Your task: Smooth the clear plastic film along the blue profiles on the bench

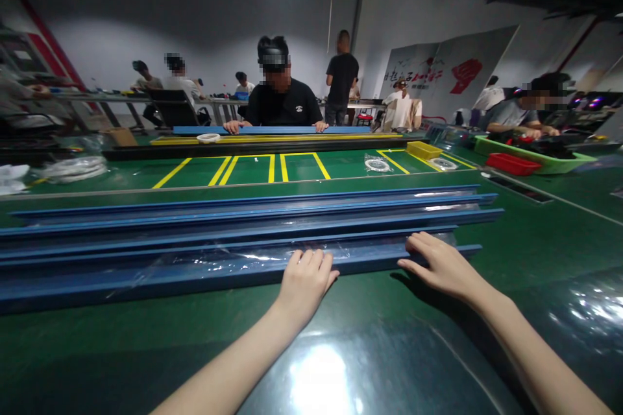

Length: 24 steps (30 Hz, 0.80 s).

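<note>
Several long blue plastic channels lie side by side across the green tabletop, and the nearest blue channel (195,275) has clear film lying in and over it. My left hand (307,279) has its fingers closed over the front wall of that channel, near the middle of the picture, with the thumb pointing right. Close to the right end of the same channel is my right hand (438,262), its fingers curled over the front wall and the thumb held low against the near side. Both sets of fingertips are partly hidden behind the wall.
Across the table a person in black (292,100) holds another blue strip (272,130) with both hands. Yellow tape lines mark the green surface there. A yellow tray (423,150), a red tray (512,164) and a large green tray (567,165) stand at right.
</note>
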Tool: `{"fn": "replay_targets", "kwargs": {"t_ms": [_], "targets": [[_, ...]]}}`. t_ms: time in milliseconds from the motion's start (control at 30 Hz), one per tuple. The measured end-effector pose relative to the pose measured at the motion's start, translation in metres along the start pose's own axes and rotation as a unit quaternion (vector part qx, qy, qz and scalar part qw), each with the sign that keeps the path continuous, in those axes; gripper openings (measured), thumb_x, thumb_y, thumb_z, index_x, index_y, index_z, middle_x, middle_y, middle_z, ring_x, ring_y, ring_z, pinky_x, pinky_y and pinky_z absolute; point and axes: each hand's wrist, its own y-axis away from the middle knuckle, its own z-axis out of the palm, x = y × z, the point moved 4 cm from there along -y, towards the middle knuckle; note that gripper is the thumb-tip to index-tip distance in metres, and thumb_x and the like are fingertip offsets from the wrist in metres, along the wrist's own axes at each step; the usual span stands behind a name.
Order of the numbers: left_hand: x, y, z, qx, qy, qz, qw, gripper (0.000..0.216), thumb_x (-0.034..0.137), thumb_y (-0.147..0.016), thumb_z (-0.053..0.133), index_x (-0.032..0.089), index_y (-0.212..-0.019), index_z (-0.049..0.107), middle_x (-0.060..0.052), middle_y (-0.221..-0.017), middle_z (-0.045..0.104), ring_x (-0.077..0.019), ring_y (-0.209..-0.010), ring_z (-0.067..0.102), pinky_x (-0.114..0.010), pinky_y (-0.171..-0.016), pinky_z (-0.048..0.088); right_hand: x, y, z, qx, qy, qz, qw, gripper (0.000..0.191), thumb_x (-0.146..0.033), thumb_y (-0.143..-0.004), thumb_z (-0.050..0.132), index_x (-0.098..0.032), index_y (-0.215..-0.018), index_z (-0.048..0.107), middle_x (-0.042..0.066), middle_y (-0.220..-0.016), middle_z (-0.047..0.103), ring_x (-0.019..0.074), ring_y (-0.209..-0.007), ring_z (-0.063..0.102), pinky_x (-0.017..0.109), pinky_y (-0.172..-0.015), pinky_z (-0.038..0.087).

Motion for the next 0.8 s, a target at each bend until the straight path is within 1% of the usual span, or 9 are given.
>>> {"fn": "replay_targets", "kwargs": {"t_ms": [100, 233, 333, 433, 800], "targets": [[-0.001, 0.000, 0.000, 0.000, 0.003, 0.003, 1.000, 0.017, 0.032, -0.077, 0.055, 0.017, -0.084, 0.052, -0.001, -0.073, 0.058, -0.0161, -0.067, 0.051, -0.029, -0.062, 0.031, -0.007, -0.003, 0.003, 0.015, -0.025, -0.015, 0.999, 0.022, -0.041, -0.081, 0.044, -0.020, -0.079, 0.048, 0.004, -0.078, 0.053, 0.0173, -0.073, 0.048, 0.030, -0.065, 0.039], [-0.001, 0.000, 0.001, -0.006, 0.005, 0.004, 1.000, 0.017, 0.033, -0.077, 0.055, 0.017, -0.082, 0.052, -0.001, -0.072, 0.058, -0.0160, -0.066, 0.052, -0.029, -0.060, 0.031, -0.023, -0.006, 0.004, 0.032, -0.042, -0.045, 0.998, 0.019, -0.038, -0.083, 0.043, -0.020, -0.088, 0.049, 0.005, -0.083, 0.053, 0.0180, -0.078, 0.047, 0.031, -0.068, 0.038], [-0.002, -0.001, 0.002, -0.007, 0.003, 0.004, 1.000, 0.018, 0.034, -0.077, 0.055, 0.017, -0.079, 0.051, -0.001, -0.069, 0.057, -0.0163, -0.065, 0.052, -0.029, -0.059, 0.030, -0.032, -0.007, 0.005, 0.034, -0.042, -0.057, 0.997, 0.016, -0.032, -0.085, 0.039, -0.020, -0.082, 0.048, 0.005, -0.078, 0.051, 0.0171, -0.074, 0.045, 0.029, -0.064, 0.038], [-0.002, -0.001, 0.002, -0.009, 0.001, 0.006, 1.000, 0.017, 0.034, -0.077, 0.054, 0.017, -0.076, 0.051, -0.001, -0.067, 0.056, -0.0166, -0.064, 0.052, -0.030, -0.058, 0.030, -0.033, -0.009, 0.006, 0.028, -0.054, -0.061, 0.996, 0.017, -0.029, -0.086, 0.036, -0.020, -0.076, 0.046, 0.005, -0.074, 0.049, 0.0165, -0.071, 0.044, 0.028, -0.061, 0.037], [-0.003, -0.002, 0.003, -0.029, 0.010, 0.002, 1.000, 0.019, 0.035, -0.077, 0.055, 0.017, -0.077, 0.051, -0.001, -0.067, 0.058, -0.0169, -0.064, 0.054, -0.029, -0.058, 0.031, -0.033, -0.012, 0.007, 0.013, -0.065, -0.053, 0.996, 0.014, -0.024, -0.086, 0.036, -0.020, -0.073, 0.041, 0.004, -0.074, 0.046, 0.0166, -0.071, 0.042, 0.029, -0.061, 0.036]]}}
